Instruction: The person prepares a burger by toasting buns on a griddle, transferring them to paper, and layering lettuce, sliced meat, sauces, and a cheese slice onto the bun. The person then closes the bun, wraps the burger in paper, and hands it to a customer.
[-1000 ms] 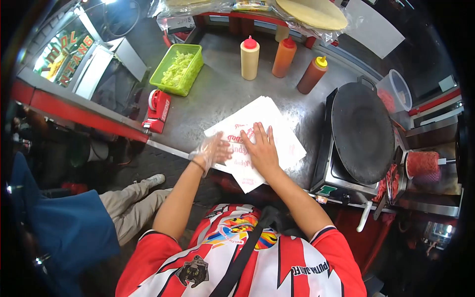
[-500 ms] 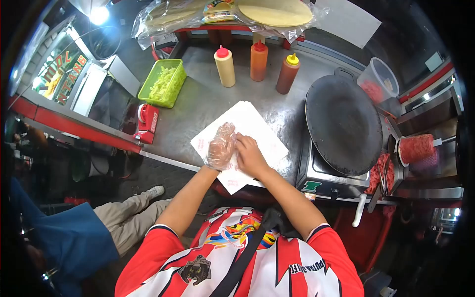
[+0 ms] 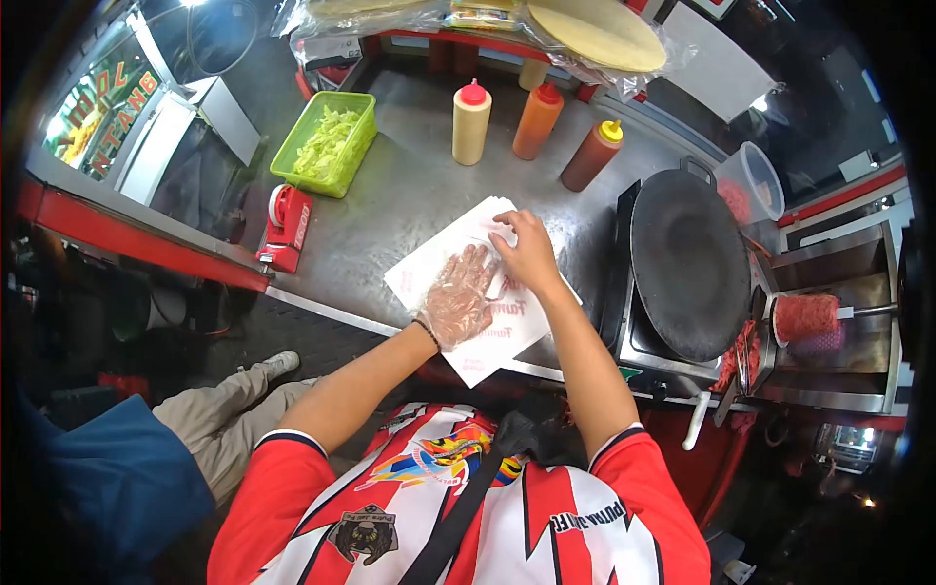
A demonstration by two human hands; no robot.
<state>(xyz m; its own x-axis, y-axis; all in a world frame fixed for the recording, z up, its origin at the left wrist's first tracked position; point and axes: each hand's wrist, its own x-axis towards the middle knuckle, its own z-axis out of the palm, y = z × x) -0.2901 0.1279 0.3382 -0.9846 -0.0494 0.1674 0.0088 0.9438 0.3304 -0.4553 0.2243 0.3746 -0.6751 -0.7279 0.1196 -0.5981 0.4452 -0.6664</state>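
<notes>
Left hand [image 3: 460,297], in clear plastic glove, spread flat on printed wrapping papers [image 3: 414,273]. Right hand [image 3: 526,252] curled near far corner; cannot tell whether pinching.

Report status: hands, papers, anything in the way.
Left hand gloved, spread flat on printed papers. Right hand at their far right part, fingers curled. Squeeze bottles beyond, apart from the papers.

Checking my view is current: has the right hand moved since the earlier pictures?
Yes. Judged against the cream-coloured bottle, the right hand has moved forward, its fingertips now nearer the bottle's base.
</notes>
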